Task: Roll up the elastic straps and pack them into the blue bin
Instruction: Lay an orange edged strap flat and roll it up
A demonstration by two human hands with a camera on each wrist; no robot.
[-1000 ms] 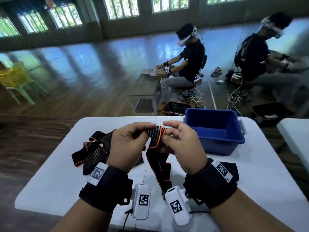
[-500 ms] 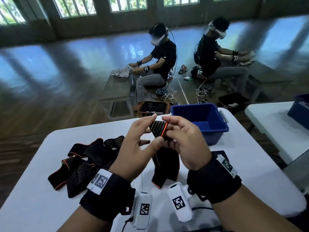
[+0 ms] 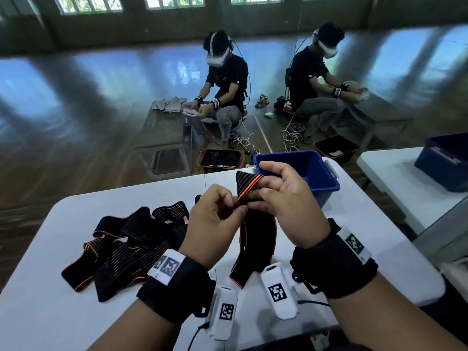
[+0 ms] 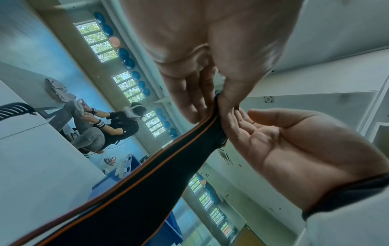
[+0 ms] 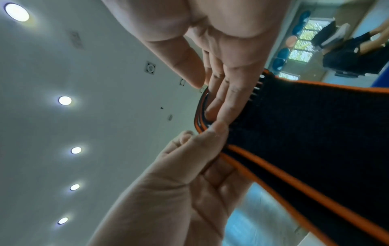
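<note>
Holding one elastic strap (image 3: 258, 239) up above the white bench (image 3: 359, 224), between both hands, with the rolled start at the top. Right hand (image 3: 283, 198) pinching the small striped roll (image 3: 247, 184) with curled fingers and thumb; left hand (image 3: 215, 221) pinching the strap just below the roll, on the near left side. Hanging down from the two hands toward the body, long axis nearly vertical, free end (image 3: 238, 281) close to the bench edge or perhaps resting on it, hard to tell from the head view. Seen from the left wrist, running as a long dark band (image 4: 147, 191) with an orange border away from the fingertips (image 4: 195, 114).

Lying just behind the right hand, the blue bin (image 3: 324, 178), so nearer to this hand than to the left. Probably still much length to wind before packing. Waiting on the left part of the bench, well apart from the bin, a loose pile of more straps (image 3: 131, 247).
</note>
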